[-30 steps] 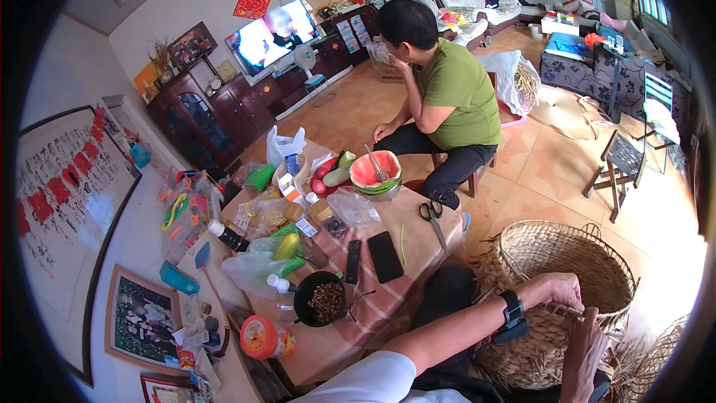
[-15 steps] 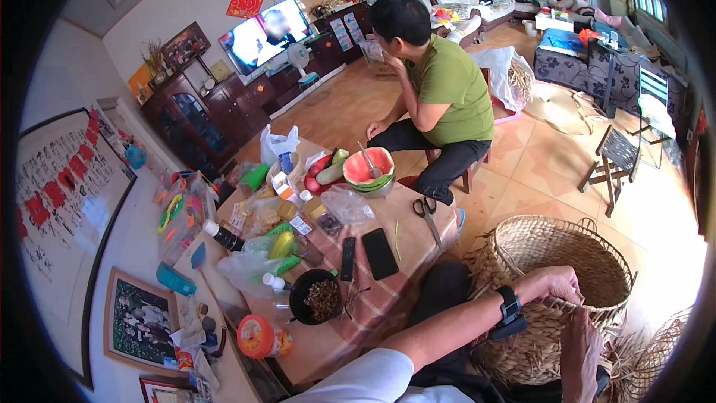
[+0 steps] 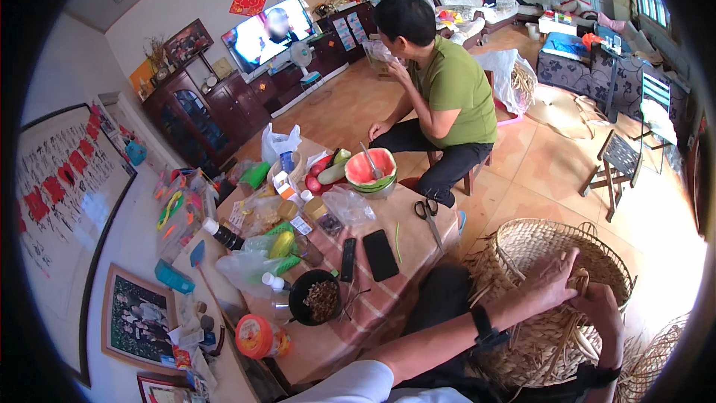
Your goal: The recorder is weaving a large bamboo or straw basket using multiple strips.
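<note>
A large round basket (image 3: pixel 522 354) of plaited tan straw stands at the lower right, its open mouth facing up. At its near rim, my left hand (image 3: pixel 550 283) reaches across with a dark band on the wrist, thumb and fingers closed around a straw strand (image 3: pixel 577 277). Right beside it, my right hand (image 3: pixel 600 304) meets the left fingertips, its fingers bent in on the same strand. Several loose strands hang down the basket's near side below my hands. Part of the right fingers is hidden.
Left of the basket is a cloth-covered table (image 3: pixel 380 306) with scissors (image 3: pixel 429 220), a phone (image 3: pixel 381 254), a remote (image 3: pixel 348 259), a black bowl (image 3: pixel 315 296) and a hollowed watermelon (image 3: pixel 371 170). Beyond it sits a person (image 3: pixel 455 89) in green. More straw weaving (image 3: pixel 656 362) lies at the right edge.
My right hand has risen from below the rim to meet the left. The left hand has turned, its fingers now more raised. The seated person holds up a pale item near the head.
</note>
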Available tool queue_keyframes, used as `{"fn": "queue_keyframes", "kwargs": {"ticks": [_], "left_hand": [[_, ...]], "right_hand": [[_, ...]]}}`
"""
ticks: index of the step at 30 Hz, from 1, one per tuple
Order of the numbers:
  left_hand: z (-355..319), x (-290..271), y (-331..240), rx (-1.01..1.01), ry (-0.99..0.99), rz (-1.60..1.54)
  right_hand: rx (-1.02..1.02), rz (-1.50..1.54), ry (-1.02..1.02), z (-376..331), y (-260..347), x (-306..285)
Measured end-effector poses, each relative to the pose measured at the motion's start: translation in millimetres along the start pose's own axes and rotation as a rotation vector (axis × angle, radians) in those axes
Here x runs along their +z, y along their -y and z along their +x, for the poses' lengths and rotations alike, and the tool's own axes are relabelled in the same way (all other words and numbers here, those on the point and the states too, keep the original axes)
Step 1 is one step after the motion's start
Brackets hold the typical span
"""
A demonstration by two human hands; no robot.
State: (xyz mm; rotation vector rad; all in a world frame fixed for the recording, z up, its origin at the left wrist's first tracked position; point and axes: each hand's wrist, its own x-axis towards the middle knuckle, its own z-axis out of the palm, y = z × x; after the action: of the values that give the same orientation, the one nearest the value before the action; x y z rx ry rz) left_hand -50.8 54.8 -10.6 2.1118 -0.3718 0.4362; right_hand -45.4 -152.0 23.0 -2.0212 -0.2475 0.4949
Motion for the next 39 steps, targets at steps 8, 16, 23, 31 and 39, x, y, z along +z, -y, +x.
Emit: {"fn": "queue_keyframes", "kwargs": {"ticks": [8, 16, 23, 31, 39], "left_hand": [[-21, -3, -12, 0.027, 0.445, 0.077], [-13, 4, -9, -0.057, 0.472, -0.049], [-9, 1, -12, -0.136, 0.464, -0.046], [-2, 5, -25, -0.091, 0.523, -0.063], [-7, 18, -11, 0.009, 0.459, -0.093]], "right_hand": [[0.057, -0.081, 0.085, 13, 4, -13], [-0.035, 0.241, -0.401, 63, -166, -84], [0.106, 0.806, -0.186, 47, -60, -63], [-0.462, -0.73, -0.785, 51, -135, -141], [-0.367, -0.41, -0.768, 71, -140, -191]]}}
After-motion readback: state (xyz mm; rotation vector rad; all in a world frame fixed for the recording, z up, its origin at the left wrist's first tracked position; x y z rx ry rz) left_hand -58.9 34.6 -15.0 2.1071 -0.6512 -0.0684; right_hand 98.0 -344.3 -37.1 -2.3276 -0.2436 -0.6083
